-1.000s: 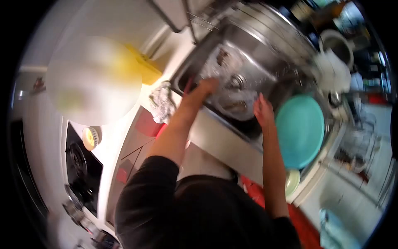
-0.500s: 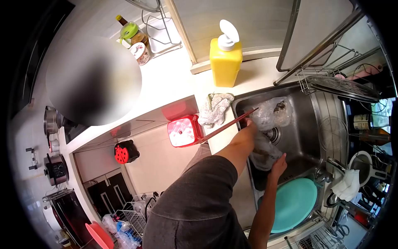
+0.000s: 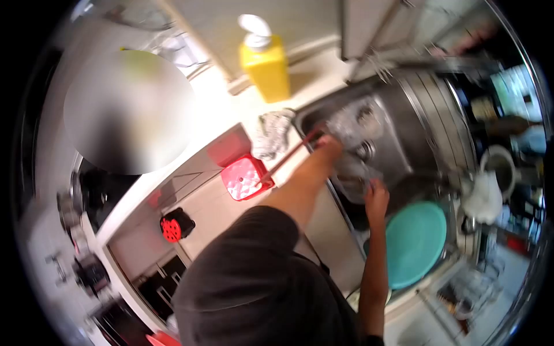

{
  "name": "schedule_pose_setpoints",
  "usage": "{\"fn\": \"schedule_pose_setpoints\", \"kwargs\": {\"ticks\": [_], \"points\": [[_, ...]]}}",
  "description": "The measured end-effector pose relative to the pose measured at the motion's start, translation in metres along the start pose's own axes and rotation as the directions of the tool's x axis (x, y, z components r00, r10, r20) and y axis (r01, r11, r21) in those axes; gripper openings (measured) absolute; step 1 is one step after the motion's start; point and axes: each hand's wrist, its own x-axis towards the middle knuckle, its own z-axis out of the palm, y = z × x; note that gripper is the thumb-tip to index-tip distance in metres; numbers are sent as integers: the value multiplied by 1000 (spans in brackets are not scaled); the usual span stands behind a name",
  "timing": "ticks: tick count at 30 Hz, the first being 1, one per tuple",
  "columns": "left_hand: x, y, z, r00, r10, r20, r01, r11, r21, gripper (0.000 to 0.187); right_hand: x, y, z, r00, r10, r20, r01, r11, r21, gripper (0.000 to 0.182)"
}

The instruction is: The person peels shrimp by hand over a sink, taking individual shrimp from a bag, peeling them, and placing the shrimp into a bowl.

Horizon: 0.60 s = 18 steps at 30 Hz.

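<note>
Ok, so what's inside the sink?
In the sink: clear plastic, with something dark in or on it, and the drain. The left hand, with the sticks, and the right hand hide part of the view. Anything under the plastic can't be made out.

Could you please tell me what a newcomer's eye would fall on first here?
Probably the bright yellow bottle on the white counter near the top of the view, then the big turquoise basin at the lower right, near the right hand. Between them, the left hand grips what look like reddish chopsticks, slanting across the rim of the steel sink.
</note>
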Motion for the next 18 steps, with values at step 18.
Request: {"fn": "schedule_pose_setpoints", "kwargs": {"ticks": [18], "points": [[-94, 65, -71, 917, 317, 243, 342, -308, -888, 23, -232, -15, -214, 706, 703, -85, -684, 708, 175, 18]]}}
